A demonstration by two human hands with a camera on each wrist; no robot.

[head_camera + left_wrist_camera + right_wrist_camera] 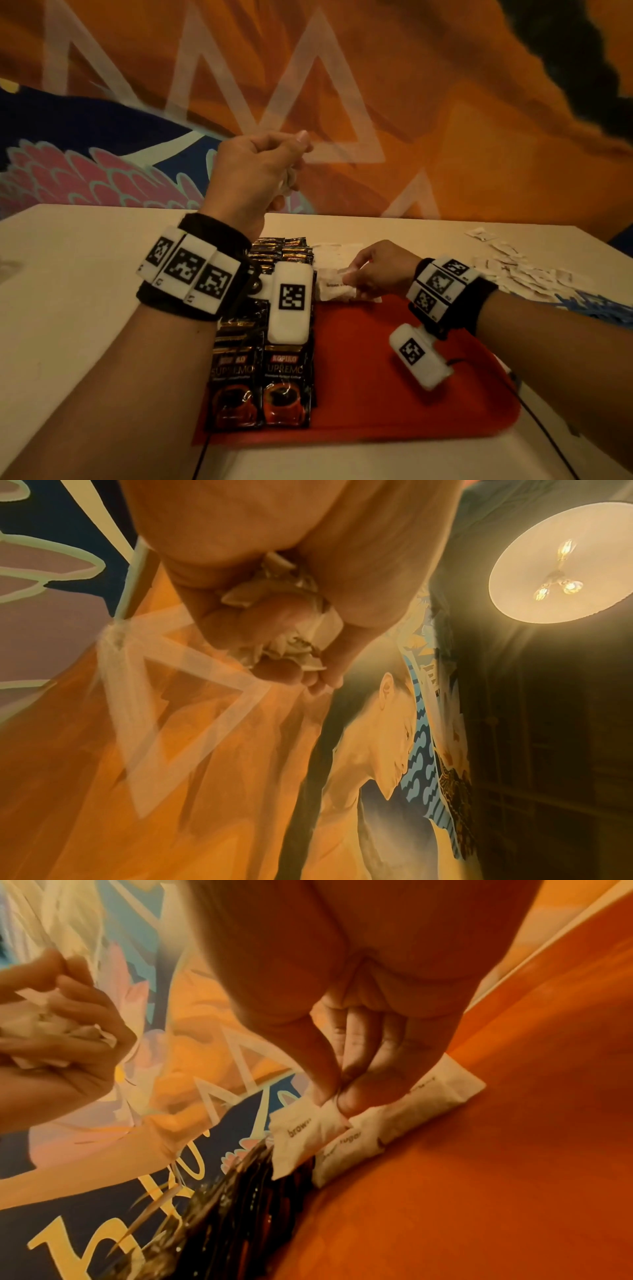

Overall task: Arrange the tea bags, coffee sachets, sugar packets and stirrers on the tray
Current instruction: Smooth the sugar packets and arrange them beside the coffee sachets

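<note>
A red tray [394, 387] lies on the white table. Black coffee sachets [260, 377] fill its left side in rows. My left hand [274, 164] is raised above the tray's far end and grips a bunch of white sugar packets [294, 615] in its fist. My right hand [356, 274] reaches down at the tray's far middle and pinches a white brown-sugar packet [301, 1134] between thumb and fingers, over a row of sugar packets [394, 1121] lying on the tray [479, 1191].
A heap of loose white packets [520, 270] lies on the table [68, 308] at the right, with blue packets [603, 308] just in front of it. A painted wall [376, 85] stands close behind the table's far edge.
</note>
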